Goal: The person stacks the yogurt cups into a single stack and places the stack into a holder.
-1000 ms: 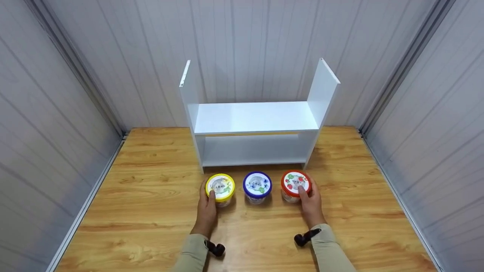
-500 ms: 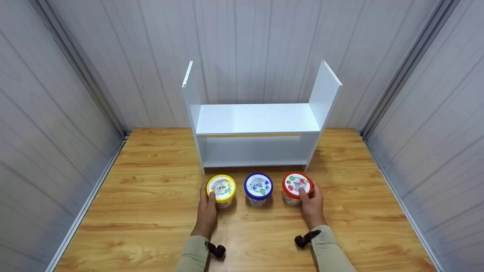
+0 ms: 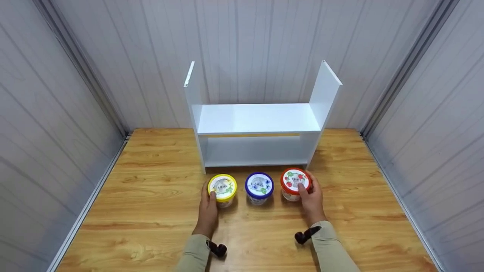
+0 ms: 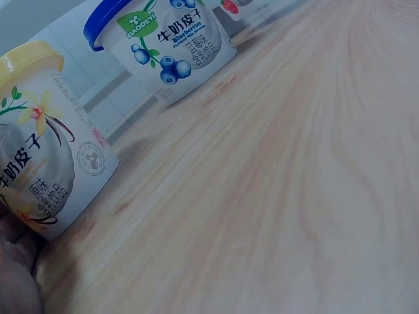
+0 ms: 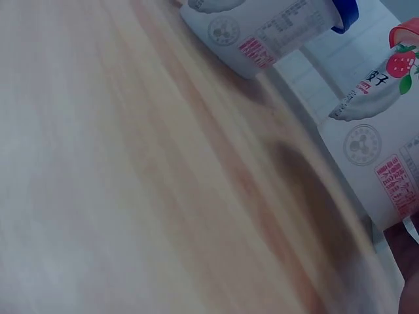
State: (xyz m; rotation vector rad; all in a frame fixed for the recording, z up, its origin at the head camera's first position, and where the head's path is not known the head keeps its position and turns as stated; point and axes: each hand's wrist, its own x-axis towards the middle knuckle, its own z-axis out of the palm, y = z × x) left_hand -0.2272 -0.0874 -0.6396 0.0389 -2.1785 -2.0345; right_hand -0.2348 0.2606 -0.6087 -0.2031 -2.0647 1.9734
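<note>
Three white yogurt tubs with coloured lids form a row in front of the shelf. My left hand grips the yellow-lidded tub from its left side, thumb by the lid's rim. That tub's base meets the tabletop in the left wrist view. In the middle, untouched, stands the blue-lidded tub, with blueberries printed on its wall. On the right, my right hand holds the red-lidded tub, thumb over the lid's edge. In the right wrist view this strawberry tub hangs above its shadow, slightly raised off the table.
A white two-level shelf with tall side panels stands just behind the tubs. The wood-grain table extends to both sides, bounded by pale panelled walls. A small black wrist camera sits on each sleeve.
My right hand has raised the red-lidded tub slightly and moved it a little toward the shelf. The yellow-lidded and blue-lidded tubs keep their places.
</note>
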